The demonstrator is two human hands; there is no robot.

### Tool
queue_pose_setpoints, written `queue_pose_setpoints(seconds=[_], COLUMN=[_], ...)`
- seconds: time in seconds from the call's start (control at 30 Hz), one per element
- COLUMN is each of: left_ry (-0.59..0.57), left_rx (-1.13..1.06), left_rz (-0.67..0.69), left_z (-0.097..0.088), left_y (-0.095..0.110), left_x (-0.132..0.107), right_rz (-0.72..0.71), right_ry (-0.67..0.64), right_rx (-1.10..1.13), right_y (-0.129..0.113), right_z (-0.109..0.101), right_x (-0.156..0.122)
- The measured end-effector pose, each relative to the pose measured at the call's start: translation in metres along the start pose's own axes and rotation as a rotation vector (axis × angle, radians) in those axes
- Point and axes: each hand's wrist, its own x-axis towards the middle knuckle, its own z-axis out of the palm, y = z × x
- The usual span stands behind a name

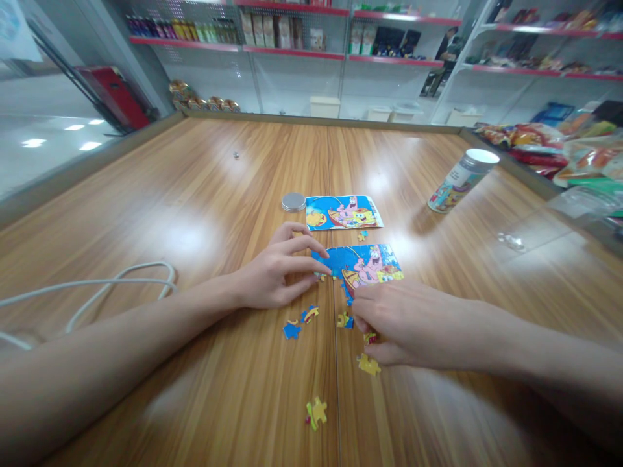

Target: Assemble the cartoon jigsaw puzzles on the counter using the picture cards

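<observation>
A partly joined jigsaw puzzle (363,264) of cartoon figures in a boat lies on the wooden table. My left hand (280,269) rests at its left edge, fingers apart and fingertips on or close to the blue part. Below the puzzle, my right hand (394,321) is closed, with a red and yellow puzzle piece (370,338) showing between curled fingers and thumb. Loose around the hands are a yellow piece (368,364), a yellow-and-blue piece (345,320), a blue piece (292,331) and a yellow-green piece (317,413). The right hand covers the puzzle's lower edge.
Behind the puzzle lies a picture card (344,213) beside a round metal lid (294,202). A printed can (462,181) stands to the right. A white cable (121,283) loops at the left. Snack packets (530,146) sit past the right edge, and shelves (292,52) line the back.
</observation>
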Motion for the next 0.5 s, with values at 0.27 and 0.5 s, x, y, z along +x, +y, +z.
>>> queue_pose_setpoints(seconds=[0.27,0.5], left_ry=[-0.244,-0.264], left_rx=[-0.055,-0.113], left_rz=[0.220,0.181], left_z=[-0.001,-0.003], left_y=[0.028,0.024], left_x=[0.000,0.002], right_rz=[0.030,0.049], right_ry=[-0.047,-0.063], right_rx=[0.149,0.194], right_y=[0.012,0.023], right_z=[-0.015,-0.014], right_x=[0.004,0.011])
